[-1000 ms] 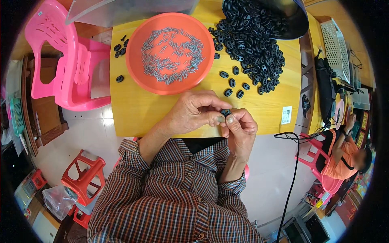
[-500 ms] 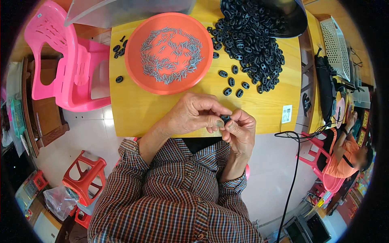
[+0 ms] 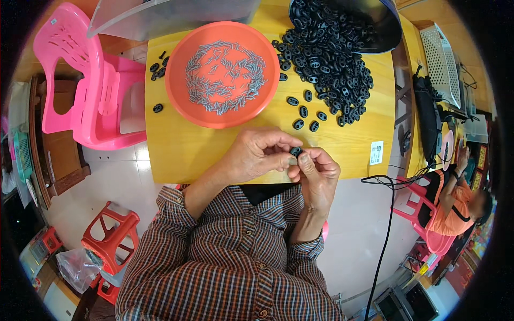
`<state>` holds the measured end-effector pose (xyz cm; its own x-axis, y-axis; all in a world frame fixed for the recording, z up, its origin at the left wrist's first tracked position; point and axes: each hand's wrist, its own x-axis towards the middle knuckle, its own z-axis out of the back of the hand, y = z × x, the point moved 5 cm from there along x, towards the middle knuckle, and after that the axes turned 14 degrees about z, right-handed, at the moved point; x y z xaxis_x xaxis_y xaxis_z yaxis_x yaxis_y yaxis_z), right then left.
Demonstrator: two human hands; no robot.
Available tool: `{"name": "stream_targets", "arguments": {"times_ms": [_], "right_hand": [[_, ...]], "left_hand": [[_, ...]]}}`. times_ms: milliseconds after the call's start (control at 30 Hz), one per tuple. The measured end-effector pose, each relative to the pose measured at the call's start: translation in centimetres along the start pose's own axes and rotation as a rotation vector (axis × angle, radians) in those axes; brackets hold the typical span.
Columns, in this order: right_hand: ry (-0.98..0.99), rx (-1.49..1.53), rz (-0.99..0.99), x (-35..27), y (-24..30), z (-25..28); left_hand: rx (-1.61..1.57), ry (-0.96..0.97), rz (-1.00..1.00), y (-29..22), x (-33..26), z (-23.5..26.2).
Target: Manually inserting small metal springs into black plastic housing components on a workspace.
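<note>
Head view: I have one small oval black piece [image 3: 295, 152] pinched between both hands, just in from the table's near edge. My left hand [image 3: 256, 152] closes on it from its 9 o'clock side, thumb beneath and forefinger above, the gap no wider than the piece itself. My right hand [image 3: 318, 168] meets it from 4 o'clock, thumb and forefinger drawn close, remaining fingers curled. Two opposed pinches probably steady something this little, leaving its two-holed face visible to me. Whether a pin sits inside my fingers, I cannot tell.

At 11 o'clock from my grip sits the orange-red basin [image 3: 214, 121]; its wall presumably corrals the metal pins [image 3: 201, 97] so they don't scatter. At 1 o'clock the heap of black pieces [image 3: 326, 67] spills from a tipped dark tub [image 3: 386, 33], likely for easy picking. Several loose pieces [image 3: 303, 112] lie around 12 o'clock, nearest my fingers.
</note>
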<state>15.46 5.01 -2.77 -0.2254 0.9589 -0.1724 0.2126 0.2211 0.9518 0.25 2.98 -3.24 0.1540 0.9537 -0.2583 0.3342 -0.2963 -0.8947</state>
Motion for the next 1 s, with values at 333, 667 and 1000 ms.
{"name": "stream_targets", "arguments": {"times_ms": [333, 667, 1000], "right_hand": [[0.055, -0.261, -0.111, -0.5, 0.6, -1.7], [0.207, -0.672, 0.178, -0.2, 0.1, -3.6], [0.248, -0.838, 0.215, 0.2, 0.4, -4.8]], "left_hand": [[0.085, -0.24, -0.036, -1.4, -2.1, 2.9], [0.503, -0.658, -0.263, -5.3, -4.0, 5.7], [1.029, -0.839, -0.303, -6.4, -3.9, 6.7]]}}
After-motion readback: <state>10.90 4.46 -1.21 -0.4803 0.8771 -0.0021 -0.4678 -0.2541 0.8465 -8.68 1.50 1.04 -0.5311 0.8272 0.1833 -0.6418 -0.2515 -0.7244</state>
